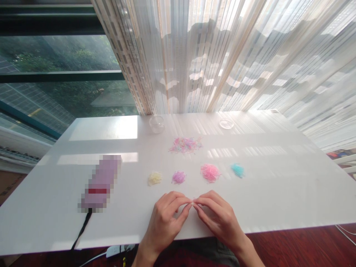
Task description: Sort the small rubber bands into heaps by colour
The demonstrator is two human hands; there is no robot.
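My left hand [167, 218] and my right hand [218, 215] meet at the fingertips over the near part of the table, each in a pinch. Whatever sits between the fingertips is too small to make out. Just beyond them lie four small piles of thin pieces: pale yellow [155, 178], purple [178, 177], pink [210, 173] and turquoise [237, 170]. Farther back, a looser pile of mixed colours [185, 145] is spread on the white table [278, 185].
A clear round container [157, 125] and a clear lid or dish [226, 124] stand near the far edge. At left lies a blurred purple object [102, 181] with a black strap [82, 228]. Sheer curtains [194, 55] hang behind. A white power strip [116, 250] shows below the near edge.
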